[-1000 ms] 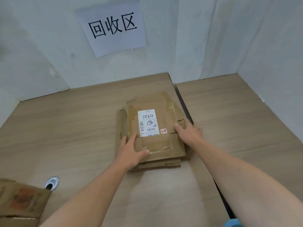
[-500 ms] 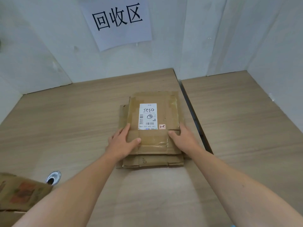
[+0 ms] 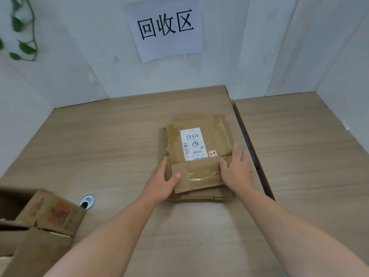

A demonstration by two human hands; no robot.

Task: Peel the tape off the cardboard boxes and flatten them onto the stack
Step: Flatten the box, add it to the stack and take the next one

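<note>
A stack of flattened cardboard boxes [image 3: 199, 188] lies on the wooden surface [image 3: 99, 156] in the middle of the view. The top piece [image 3: 219, 136] carries a white shipping label [image 3: 192, 143], a small red-edged sticker and strips of clear tape [image 3: 201, 174] near its front edge. My left hand [image 3: 162, 182] rests against the stack's left side, fingers straight along the edge and thumb on top. My right hand [image 3: 236, 168] lies flat on the right side, fingers pointing away from me, thumb on the top piece.
Two brown cardboard boxes [image 3: 50, 214] with open flaps stand at the lower left. A round metal fitting [image 3: 87, 200] sits in the surface beside them. A dark gap [image 3: 251, 148] runs just right of the stack. White walls with a paper sign [image 3: 165, 29] close the back.
The top cardboard piece has been turned from skewed to lined up with the stack. Both hands shifted along its sides, the right one drawing nearer to me.
</note>
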